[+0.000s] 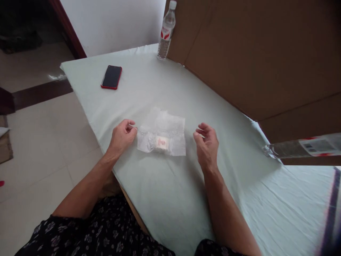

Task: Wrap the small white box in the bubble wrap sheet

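A small pale box [162, 143] with a reddish mark on top sits on a spread sheet of clear bubble wrap [170, 122] in the middle of the table. My left hand [124, 136] is just left of the wrap, fingers loosely curled with a gap to the thumb. Its thumb tip is close to the wrap's left edge; whether they touch I cannot tell. To the right, apart from the wrap, my right hand [207, 145] is half curled, its thumb and fingers separated and nothing visible between them.
A pale green cloth [165, 192] covers the table. A phone in a red case [112, 77] lies at the far left. One water bottle [165, 33] stands at the back, and another bottle [290, 149] is at the right. A large brown cardboard panel [239, 53] rises behind.
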Available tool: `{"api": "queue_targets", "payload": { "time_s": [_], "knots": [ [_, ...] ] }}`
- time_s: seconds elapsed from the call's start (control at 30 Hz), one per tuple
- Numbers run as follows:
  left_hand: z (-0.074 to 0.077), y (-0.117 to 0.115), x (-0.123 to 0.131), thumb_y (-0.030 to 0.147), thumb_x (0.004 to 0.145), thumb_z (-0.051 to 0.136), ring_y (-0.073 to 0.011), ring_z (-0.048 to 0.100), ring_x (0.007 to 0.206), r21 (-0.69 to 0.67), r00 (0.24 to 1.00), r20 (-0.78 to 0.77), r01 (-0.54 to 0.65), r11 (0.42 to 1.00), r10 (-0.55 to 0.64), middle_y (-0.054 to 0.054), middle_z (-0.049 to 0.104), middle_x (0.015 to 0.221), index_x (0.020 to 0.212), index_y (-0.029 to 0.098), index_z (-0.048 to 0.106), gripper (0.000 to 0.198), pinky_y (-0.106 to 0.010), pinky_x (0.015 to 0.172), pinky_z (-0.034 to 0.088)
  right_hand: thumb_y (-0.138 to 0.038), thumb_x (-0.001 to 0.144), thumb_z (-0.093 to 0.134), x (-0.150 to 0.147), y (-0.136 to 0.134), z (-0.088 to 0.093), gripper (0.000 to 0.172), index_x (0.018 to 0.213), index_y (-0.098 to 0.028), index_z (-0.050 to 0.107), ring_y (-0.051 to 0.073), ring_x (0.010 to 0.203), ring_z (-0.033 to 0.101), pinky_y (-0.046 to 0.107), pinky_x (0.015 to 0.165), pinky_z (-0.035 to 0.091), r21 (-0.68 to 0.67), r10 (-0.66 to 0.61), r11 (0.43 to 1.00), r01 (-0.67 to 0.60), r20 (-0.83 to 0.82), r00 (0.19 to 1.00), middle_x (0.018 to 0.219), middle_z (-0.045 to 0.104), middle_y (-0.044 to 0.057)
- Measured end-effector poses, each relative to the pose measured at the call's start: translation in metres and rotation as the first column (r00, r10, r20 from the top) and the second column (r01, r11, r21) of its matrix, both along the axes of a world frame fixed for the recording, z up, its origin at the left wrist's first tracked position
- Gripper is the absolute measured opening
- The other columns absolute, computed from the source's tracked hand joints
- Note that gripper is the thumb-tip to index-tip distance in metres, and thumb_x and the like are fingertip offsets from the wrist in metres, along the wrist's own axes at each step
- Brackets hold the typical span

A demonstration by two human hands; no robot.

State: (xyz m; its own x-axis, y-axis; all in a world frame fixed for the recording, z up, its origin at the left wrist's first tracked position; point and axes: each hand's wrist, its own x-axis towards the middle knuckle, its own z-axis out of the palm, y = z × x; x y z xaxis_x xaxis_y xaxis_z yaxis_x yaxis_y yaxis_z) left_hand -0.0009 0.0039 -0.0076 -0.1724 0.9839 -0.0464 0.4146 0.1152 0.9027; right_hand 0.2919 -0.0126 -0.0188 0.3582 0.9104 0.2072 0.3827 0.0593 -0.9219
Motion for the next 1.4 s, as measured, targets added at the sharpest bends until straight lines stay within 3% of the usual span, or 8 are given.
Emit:
{"api": "queue_targets", "payload": {
  "time_s": [0.1, 0.2, 0.33, 0.63, 0.77, 0.87, 1.07, 1.4],
  "knots": [
    [0.01, -0.007, 0.004, 0.025, 0.082, 0.058, -0.0161, 0.064, 0.077, 0.25, 0.99, -0.143, 0.028, 0.968, 0.009, -0.005, 0.072, 0.091, 0.106, 0.018, 0.066, 0.026, -0.027, 0.064, 0.05, -0.043, 0.088, 0.066, -0.009, -0.016, 0.02, 0.037, 0.122, -0.029, 0.064, 0.025, 0.115, 0.065, 0.045, 0.093, 0.055, 0.033, 0.205, 0.976, -0.213, 0.168, 0.964, 0.131, 0.066, 0.008],
    [0.024, -0.012, 0.017, 0.021, 0.088, 0.053, -0.0224, 0.068, 0.102, 0.44, 0.939, -0.27, 0.316, 0.841, -0.211, -0.009, 0.074, 0.109, 0.105, 0.018, 0.069, 0.023, -0.037, 0.087, 0.056, -0.047, 0.086, 0.071, -0.02, -0.022, 0.033, 0.047, 0.129, -0.03, 0.063, 0.027, 0.12, 0.064, 0.047, 0.097, 0.054, -0.079, 0.4, 0.916, -0.393, 0.241, 0.884, 0.135, 0.066, 0.009],
    [0.033, -0.011, 0.031, 0.023, 0.094, 0.047, -0.0252, 0.067, 0.115, 0.412, 0.766, -0.388, 0.642, 0.647, -0.513, -0.009, 0.075, 0.114, 0.111, 0.02, 0.07, 0.029, -0.044, 0.105, 0.049, -0.045, 0.088, 0.07, -0.027, -0.025, 0.037, 0.045, 0.13, -0.028, 0.064, 0.025, 0.107, 0.07, 0.044, 0.094, 0.055, -0.183, 0.541, 0.84, -0.511, 0.22, 0.811, 0.113, 0.076, 0.007],
    [0.003, 0.008, 0.005, 0.042, 0.098, 0.043, -0.0202, 0.067, 0.08, 0.005, 0.833, -0.142, 0.541, 0.841, -0.534, -0.003, 0.073, 0.086, 0.098, 0.02, 0.071, 0.036, -0.032, 0.075, 0.053, -0.033, 0.091, 0.068, -0.03, -0.074, 0.037, 0.021, 0.111, -0.029, 0.076, 0.024, 0.098, 0.072, 0.044, 0.093, 0.055, -0.336, 0.902, 0.431, -0.838, 0.198, 0.384, 0.103, 0.079, 0.003],
    [0.0, -0.004, 0.008, 0.04, 0.086, 0.059, -0.0244, 0.067, 0.091, -0.028, 0.788, -0.292, 0.559, 0.829, -0.541, -0.009, 0.072, 0.109, 0.117, 0.018, 0.068, 0.039, -0.038, 0.084, 0.053, -0.035, 0.096, 0.06, -0.029, -0.072, 0.036, 0.021, 0.112, -0.03, 0.073, 0.022, 0.095, 0.072, 0.037, 0.074, 0.059, -0.297, 0.741, 0.665, -0.685, 0.155, 0.653, 0.108, 0.077, 0.005],
    [-0.001, -0.019, 0.015, 0.039, 0.083, 0.063, -0.0313, 0.062, 0.11, -0.011, 0.739, -0.432, 0.569, 0.822, -0.517, -0.016, 0.065, 0.128, 0.139, 0.016, 0.054, 0.062, -0.046, 0.095, 0.05, -0.036, 0.094, 0.062, -0.037, -0.057, 0.03, 0.031, 0.124, -0.031, 0.067, 0.025, 0.109, 0.068, 0.043, 0.084, 0.06, -0.183, 0.584, 0.811, -0.555, 0.298, 0.755, 0.123, 0.071, 0.008],
    [-0.008, -0.038, 0.019, 0.038, 0.078, 0.069, -0.0355, 0.054, 0.123, 0.011, 0.661, -0.554, 0.614, 0.789, -0.506, -0.017, 0.059, 0.139, 0.151, 0.015, 0.039, 0.082, -0.051, 0.108, 0.042, -0.031, 0.084, 0.07, -0.055, -0.026, 0.001, 0.072, 0.15, -0.026, 0.044, 0.035, 0.136, 0.053, 0.06, 0.111, 0.046, -0.196, 0.572, 0.804, -0.562, 0.514, 0.639, 0.148, 0.056, 0.015],
    [-0.011, -0.048, 0.02, 0.049, 0.078, 0.075, -0.0357, 0.043, 0.138, -0.072, 0.563, -0.653, 0.619, 0.782, -0.506, -0.016, 0.048, 0.152, 0.155, 0.015, 0.033, 0.094, -0.05, 0.113, 0.038, -0.032, 0.088, 0.065, -0.033, -0.036, -0.001, 0.046, 0.133, -0.023, 0.06, 0.028, 0.111, 0.068, 0.045, 0.088, 0.06, -0.114, 0.433, 0.896, -0.43, 0.44, 0.786, 0.13, 0.069, 0.013]
  ]
}}
